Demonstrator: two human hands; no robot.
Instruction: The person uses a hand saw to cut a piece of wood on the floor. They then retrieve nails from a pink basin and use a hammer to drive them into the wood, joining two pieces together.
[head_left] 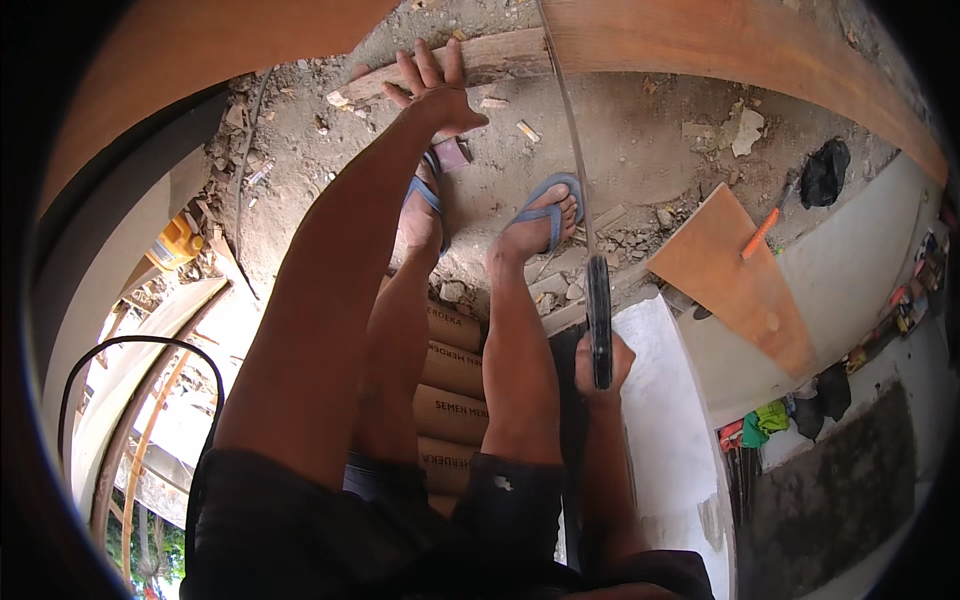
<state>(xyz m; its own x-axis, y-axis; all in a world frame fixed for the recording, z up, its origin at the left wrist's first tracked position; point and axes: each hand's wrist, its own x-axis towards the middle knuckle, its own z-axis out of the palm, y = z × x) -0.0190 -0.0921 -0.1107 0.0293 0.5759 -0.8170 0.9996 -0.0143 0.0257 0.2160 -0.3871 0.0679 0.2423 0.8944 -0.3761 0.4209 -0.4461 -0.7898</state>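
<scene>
A handsaw (pixel 599 315) with a black handle and a long thin blade is gripped in my right hand (pixel 618 366). Its blade runs forward and meets a brown wooden board (pixel 680 38) at the top of the view. My left hand (pixel 436 92) has its fingers spread on the near edge of a pale strip (pixel 502 58) of that board, left of the blade. Where the teeth touch the wood is too thin to make out. Below the board are my feet in blue flip-flops (pixel 548 212).
Stacked brown sacks (pixel 450 405) lie beneath my legs. To the right are a brown wood offcut (pixel 715 260), an orange-handled tool (pixel 762 234) and a black plastic bag (pixel 825 172). A yellow container (pixel 177 243) stands at left. Rubble and wood scraps litter the dirt ground (pixel 640 130).
</scene>
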